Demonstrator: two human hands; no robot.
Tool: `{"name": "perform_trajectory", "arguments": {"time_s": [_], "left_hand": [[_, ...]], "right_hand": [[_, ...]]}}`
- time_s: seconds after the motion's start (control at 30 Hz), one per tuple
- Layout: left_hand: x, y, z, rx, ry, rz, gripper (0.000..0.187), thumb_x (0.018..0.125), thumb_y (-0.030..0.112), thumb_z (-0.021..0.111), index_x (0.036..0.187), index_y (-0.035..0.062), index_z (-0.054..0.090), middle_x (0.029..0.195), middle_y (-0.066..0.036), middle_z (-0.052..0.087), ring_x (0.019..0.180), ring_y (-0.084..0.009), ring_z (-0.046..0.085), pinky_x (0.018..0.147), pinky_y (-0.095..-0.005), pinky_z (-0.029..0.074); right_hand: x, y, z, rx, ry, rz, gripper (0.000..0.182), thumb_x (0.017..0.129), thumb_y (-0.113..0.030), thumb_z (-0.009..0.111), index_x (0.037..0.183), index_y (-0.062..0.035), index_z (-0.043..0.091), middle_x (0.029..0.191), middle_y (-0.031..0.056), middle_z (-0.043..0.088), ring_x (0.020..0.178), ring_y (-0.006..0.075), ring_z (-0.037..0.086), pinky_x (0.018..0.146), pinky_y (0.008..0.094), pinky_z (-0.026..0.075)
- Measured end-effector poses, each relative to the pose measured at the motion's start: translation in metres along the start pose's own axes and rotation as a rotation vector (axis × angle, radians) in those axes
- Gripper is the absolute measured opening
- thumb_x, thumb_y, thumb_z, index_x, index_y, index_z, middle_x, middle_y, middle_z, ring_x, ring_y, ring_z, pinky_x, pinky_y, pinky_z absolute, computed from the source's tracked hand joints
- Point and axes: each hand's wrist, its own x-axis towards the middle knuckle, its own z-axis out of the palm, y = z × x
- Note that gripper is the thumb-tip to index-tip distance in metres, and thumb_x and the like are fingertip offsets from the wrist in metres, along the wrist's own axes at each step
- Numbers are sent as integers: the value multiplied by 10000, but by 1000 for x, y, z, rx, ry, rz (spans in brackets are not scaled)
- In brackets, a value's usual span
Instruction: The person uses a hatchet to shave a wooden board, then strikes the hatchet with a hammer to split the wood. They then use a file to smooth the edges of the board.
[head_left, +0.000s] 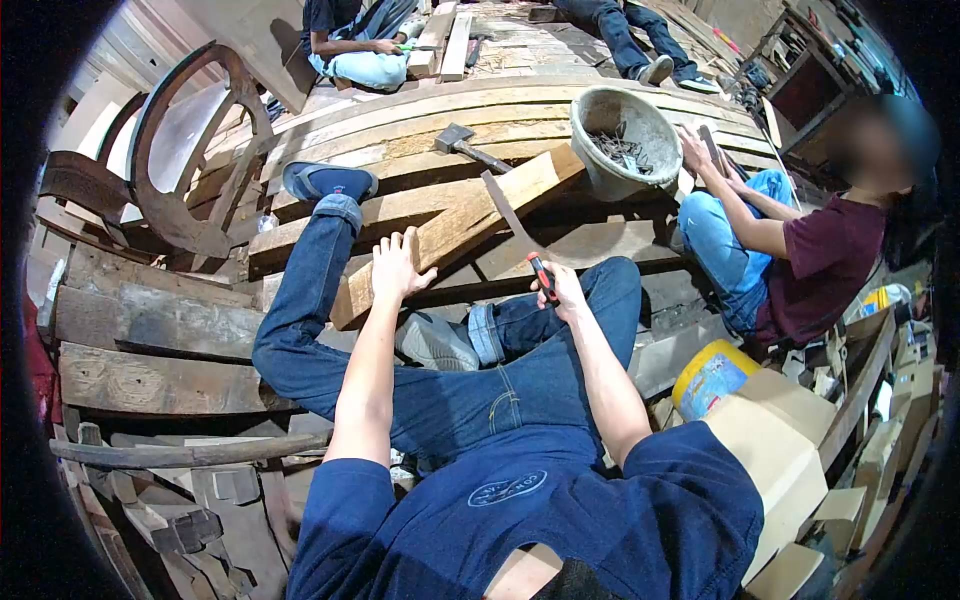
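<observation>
A thick wooden beam [455, 232] lies diagonally across the planks in front of my legs. My left hand [397, 265] rests on the beam's near part with its fingers spread. In my right hand [560, 290] is the red and black handle of a hand saw [512, 212]. The saw's blade points up and to the left, with its tip over the beam. Whether the blade touches the wood, I cannot tell. Beyond the beam, a hammer [456, 140] lies on the planks, its handle reaching toward the beam.
A grey bucket [626, 150] holding metal pieces stands beyond the beam's far end. At the right sits a co-worker [830, 235], hands near the bucket. Two more people sit farther back. A curved wooden frame [150, 160] stands left; a yellow-rimmed bucket [712, 378] and cardboard [770, 440] are at right.
</observation>
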Motion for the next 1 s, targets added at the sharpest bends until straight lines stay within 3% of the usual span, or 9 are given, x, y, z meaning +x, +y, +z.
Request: {"name": "perform_trajectory", "arguments": {"time_s": [0.27,0.47,0.73,0.87,1.0], "left_hand": [[1,0,1,-7,-14,-7,1014,671,577,767,1475,91,384,1299,-178,508,1199,-349,479,1038,-498,375],[0,0,1,-2,18,12,1009,674,587,772,1458,83,384,1215,-159,508,1139,-337,490,996,-481,396],[0,0,-2,-32,24,-12,996,665,592,779,1453,126,388,1208,-165,522,1140,-341,495,1001,-477,398],[0,0,-4,-58,14,-46,974,653,585,787,1439,152,408,1218,-164,535,1161,-343,496,1005,-481,397],[0,0,-9,-103,0,-54,953,639,577,797,1411,143,445,1210,-153,540,1157,-334,499,1007,-468,394]], "right_hand": [[-1,-3,3,100,-34,122,287,1021,-306,470,1022,-34,564,772,158,679,443,190,571,396,354,478],[2,-1,2,58,-44,162,269,980,-304,542,969,-38,574,741,129,657,426,188,541,394,344,455],[1,0,2,12,-67,98,240,943,-272,596,863,-45,599,688,84,625,419,177,541,387,328,452],[2,2,0,-65,-64,78,238,935,-256,584,923,-22,628,702,66,610,446,163,542,415,313,457],[2,1,3,-109,-32,85,223,935,-244,591,894,-26,613,678,60,596,440,151,541,394,305,444]]}}
